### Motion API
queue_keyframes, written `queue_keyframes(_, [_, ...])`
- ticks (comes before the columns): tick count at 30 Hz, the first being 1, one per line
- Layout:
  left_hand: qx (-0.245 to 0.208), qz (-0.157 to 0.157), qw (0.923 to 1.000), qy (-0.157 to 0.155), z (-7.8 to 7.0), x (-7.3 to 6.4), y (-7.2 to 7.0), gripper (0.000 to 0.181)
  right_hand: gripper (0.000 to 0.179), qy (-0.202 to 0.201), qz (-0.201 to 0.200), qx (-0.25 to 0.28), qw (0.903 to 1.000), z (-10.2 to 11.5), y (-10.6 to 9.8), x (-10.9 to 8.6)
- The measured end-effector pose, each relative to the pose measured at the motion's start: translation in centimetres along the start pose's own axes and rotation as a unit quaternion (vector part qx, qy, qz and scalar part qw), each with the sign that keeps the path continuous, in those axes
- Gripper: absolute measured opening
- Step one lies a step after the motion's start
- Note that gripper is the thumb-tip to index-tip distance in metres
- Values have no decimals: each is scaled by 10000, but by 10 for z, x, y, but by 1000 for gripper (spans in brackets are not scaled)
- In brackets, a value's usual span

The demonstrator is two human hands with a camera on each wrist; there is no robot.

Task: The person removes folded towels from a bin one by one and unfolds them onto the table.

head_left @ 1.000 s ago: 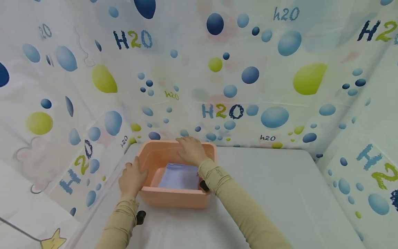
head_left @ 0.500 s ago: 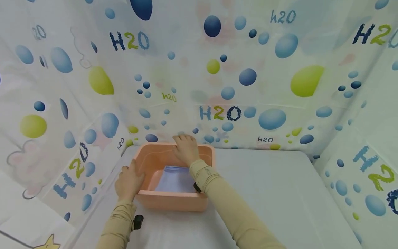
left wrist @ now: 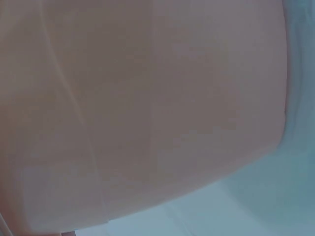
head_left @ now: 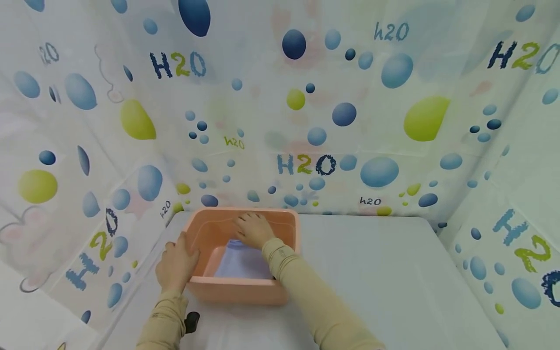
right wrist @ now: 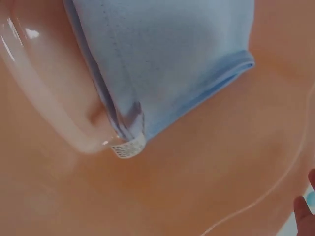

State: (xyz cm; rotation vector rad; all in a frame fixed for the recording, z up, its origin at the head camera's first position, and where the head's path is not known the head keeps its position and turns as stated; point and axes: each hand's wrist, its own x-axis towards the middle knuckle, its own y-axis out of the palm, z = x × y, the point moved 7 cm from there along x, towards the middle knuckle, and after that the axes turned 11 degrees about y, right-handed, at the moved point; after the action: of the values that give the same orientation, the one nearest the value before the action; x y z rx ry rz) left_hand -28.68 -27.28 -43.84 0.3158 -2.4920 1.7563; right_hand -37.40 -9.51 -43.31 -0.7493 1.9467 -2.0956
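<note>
A peach-coloured plastic basin (head_left: pixel 238 292) stands on the left part of the table; its outer wall (left wrist: pixel 172 98) fills much of the left wrist view. My left hand (head_left: pixel 176 262) holds the basin's left rim, thumb on the inner side and fingers outside. Inside lies a folded light blue cloth (head_left: pixel 236 265), with a small white tag (right wrist: pixel 129 148) at one corner in the right wrist view. Over the cloth's far edge, within the basin, is my right hand (head_left: pixel 254 231), fingers extended toward the back wall. My right forearm hides the basin's right part.
The white table (head_left: pixel 367 272) stretches to the right of the basin. Behind it hangs a white curtain (head_left: pixel 262 107) printed with blue and green spots and "H2O" lettering, and it also runs along both sides. A black wrist camera (head_left: pixel 191 322) sits at my left cuff.
My right hand has dropped from the basin's far rim to inside the basin, shifting slightly left. My left hand stays on the left rim. The head view has tilted up a little.
</note>
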Motion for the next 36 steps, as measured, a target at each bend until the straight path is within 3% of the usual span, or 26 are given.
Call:
queue_keyframes(4, [18, -33, 10000, -35, 1, -2, -3, 65, 45, 61, 267, 258, 9993, 1, 10, 0])
queue_keyframes(9, [-6, -21, 10000, -29, -1, -3, -2, 66, 52, -131, 579, 78, 9982, 1, 18, -1])
queue_keyframes(16, [-9, -75, 10000, -28, -2, 1, 5, 65, 52, -549, 433, -455, 9965, 15, 18, 5])
queue_keyframes(23, [52, -185, 9998, -60, 0, 5, -3, 64, 52, -856, 142, -775, 9932, 36, 9, 20])
queue_keyframes(31, [14, -175, 9998, -55, -1, -2, 0, 61, 54, -1535, 50, -1201, 9808, 41, 29, 15])
queue_keyframes(33, [-6, -200, 9998, -55, -1, -2, 0, 62, 55, -1534, 224, -1184, 9808, 35, 40, 14])
queue_keyframes(36, [-26, -140, 9999, -95, 0, -3, 1, 64, 59, -1326, 909, -883, 9830, 20, 63, 11])
